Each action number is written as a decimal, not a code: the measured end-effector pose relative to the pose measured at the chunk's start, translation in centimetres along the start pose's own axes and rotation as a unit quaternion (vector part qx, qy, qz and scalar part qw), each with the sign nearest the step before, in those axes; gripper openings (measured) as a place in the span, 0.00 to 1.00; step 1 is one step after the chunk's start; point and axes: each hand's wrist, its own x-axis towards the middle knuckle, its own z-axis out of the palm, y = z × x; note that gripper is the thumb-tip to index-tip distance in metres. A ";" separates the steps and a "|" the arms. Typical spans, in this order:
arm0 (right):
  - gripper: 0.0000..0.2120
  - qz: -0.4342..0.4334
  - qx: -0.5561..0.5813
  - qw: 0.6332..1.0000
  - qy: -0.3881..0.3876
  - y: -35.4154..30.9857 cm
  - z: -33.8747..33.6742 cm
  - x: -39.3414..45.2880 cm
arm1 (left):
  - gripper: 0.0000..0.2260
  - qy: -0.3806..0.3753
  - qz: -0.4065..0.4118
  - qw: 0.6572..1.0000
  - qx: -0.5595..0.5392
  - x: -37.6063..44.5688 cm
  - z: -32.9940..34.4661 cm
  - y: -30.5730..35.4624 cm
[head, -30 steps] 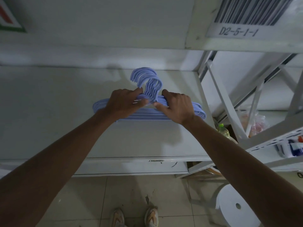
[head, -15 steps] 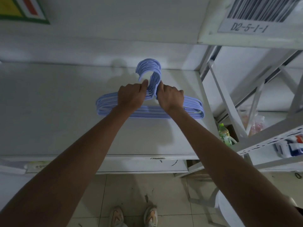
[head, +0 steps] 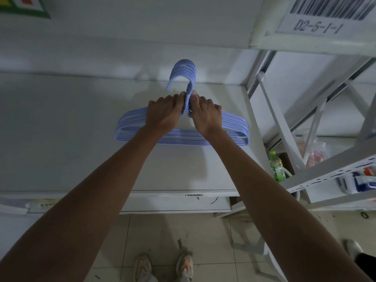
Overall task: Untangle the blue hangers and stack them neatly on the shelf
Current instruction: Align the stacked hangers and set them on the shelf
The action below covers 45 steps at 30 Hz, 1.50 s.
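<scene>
A stack of several blue hangers (head: 234, 127) lies flat on the white shelf (head: 71, 129), hooks lined up and pointing toward the back wall. My left hand (head: 164, 112) grips the stack's left shoulder just beside the hook necks, fingers curled over the wires. My right hand (head: 205, 115) grips the right shoulder the same way. Both thumbs press against the bundled necks from either side. The hooks (head: 184, 72) arch together above my hands. The middle of the stack is hidden under my hands.
A white metal rack frame (head: 284, 129) stands to the right, with a green bottle (head: 275, 165) and a plastic bag (head: 313, 151) behind it. A barcode label (head: 317, 27) hangs above on the right. The shelf's front edge (head: 173, 195) is near my elbows.
The hooks, fanned apart a second ago, are now squeezed into one aligned bundle. Both hands slid inward to the necks, and the stack sits a little farther back.
</scene>
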 end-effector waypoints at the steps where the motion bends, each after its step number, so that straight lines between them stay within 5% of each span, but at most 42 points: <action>1: 0.26 0.012 -0.002 1.000 0.001 -0.3 -0.1 -0.1 | 0.25 -0.007 -0.015 1.000 0.002 -0.1 -0.1 0.2; 8: 0.21 0.108 0.033 0.994 0.002 -2.2 0.1 -1.0 | 0.13 -0.085 -0.151 0.985 0.016 0.0 -0.3 2.2; 15: 0.22 0.076 0.028 0.996 -0.033 -1.8 -0.6 -1.1 | 0.11 -0.092 -0.146 0.985 0.011 0.0 -0.7 2.2; 18: 0.23 0.041 0.041 0.998 -0.020 -1.1 -0.5 -1.2 | 0.12 -0.021 -0.077 0.995 0.062 -0.8 -1.0 1.6; 22: 0.22 -0.052 0.023 0.998 0.006 1.4 -0.3 -1.8 | 0.06 0.051 0.082 0.995 -0.008 -2.3 0.2 -1.1; 30: 0.28 -0.082 0.066 0.994 0.020 2.8 0.0 -1.8 | 0.27 -0.033 0.039 0.998 -0.023 -2.6 -0.1 -2.0; 35: 0.29 -0.078 0.063 0.995 0.013 3.5 0.3 -1.5 | 0.22 -0.049 -0.016 0.986 -0.157 -3.2 0.0 -3.6; 45: 0.31 -0.138 0.043 0.989 0.021 4.7 0.6 -1.6 | 0.28 -0.069 -0.003 0.991 -0.119 -4.0 0.3 -5.4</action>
